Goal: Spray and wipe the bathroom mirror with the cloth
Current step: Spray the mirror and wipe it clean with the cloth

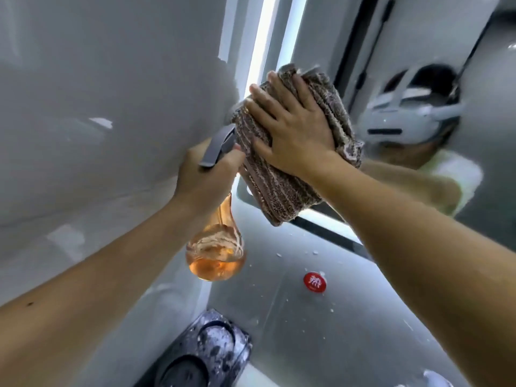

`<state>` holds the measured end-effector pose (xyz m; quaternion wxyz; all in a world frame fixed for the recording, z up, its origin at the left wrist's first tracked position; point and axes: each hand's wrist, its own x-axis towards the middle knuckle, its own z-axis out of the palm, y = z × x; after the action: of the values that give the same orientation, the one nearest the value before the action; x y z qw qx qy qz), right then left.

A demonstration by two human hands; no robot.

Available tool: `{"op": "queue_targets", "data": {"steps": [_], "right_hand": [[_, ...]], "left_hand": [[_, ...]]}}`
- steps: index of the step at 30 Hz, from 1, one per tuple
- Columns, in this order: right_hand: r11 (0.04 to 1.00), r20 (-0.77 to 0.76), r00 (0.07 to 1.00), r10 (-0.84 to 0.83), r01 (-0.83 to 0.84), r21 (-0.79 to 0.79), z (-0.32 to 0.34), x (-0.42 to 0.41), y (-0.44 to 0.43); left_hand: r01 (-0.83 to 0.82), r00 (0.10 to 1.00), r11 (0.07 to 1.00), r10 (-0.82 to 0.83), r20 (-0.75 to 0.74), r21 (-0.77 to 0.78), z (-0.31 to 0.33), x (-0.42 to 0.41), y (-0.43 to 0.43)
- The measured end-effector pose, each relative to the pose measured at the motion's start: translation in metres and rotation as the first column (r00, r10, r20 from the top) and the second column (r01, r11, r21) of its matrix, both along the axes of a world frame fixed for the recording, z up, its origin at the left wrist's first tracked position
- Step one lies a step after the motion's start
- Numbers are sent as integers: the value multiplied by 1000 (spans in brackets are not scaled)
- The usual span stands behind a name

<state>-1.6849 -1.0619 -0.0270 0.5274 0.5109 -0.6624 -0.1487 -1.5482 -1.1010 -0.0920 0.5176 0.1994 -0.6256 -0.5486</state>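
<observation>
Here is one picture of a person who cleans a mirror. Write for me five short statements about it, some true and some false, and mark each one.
1. The right hand presses the cloth flat against the mirror with straight fingers. True.
2. The left hand holds nothing. False: it grips the spray bottle at its grey trigger head.
3. The liquid in the spray bottle is blue. False: it is orange.
4. A round red sticker sits on the surface below the cloth. True.
5. The cloth is plain white. False: it is brown with a ribbed pattern.
</observation>
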Motion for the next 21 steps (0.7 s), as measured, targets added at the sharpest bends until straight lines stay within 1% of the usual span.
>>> {"op": "queue_targets", "data": {"steps": [4, 9, 12, 15, 18, 21], "right_hand": [[998, -27, 999, -22, 24, 55, -41, -1, 12], [991, -115, 992, -54, 67, 113, -55, -15, 35], [993, -84, 996, 9, 1, 118, -51, -24, 57], [995, -49, 998, 27, -23, 97, -40, -32, 92], [998, -34, 999, 4, -2, 55, -28, -42, 135], [1000, -32, 999, -11, 11, -10, -15, -54, 192]], "left_hand": [[-18, 998, 1000, 19, 57, -18, -31, 0, 11], [8, 992, 999, -1, 124, -54, -38, -3, 34], [43, 994, 995, -34, 101, -86, -28, -7, 55], [69, 997, 990, -63, 50, -126, -14, -12, 77], [104, 995, 981, -103, 17, -163, -5, -20, 102], [160, 987, 965, -157, 34, -205, -1, -33, 142]]}}
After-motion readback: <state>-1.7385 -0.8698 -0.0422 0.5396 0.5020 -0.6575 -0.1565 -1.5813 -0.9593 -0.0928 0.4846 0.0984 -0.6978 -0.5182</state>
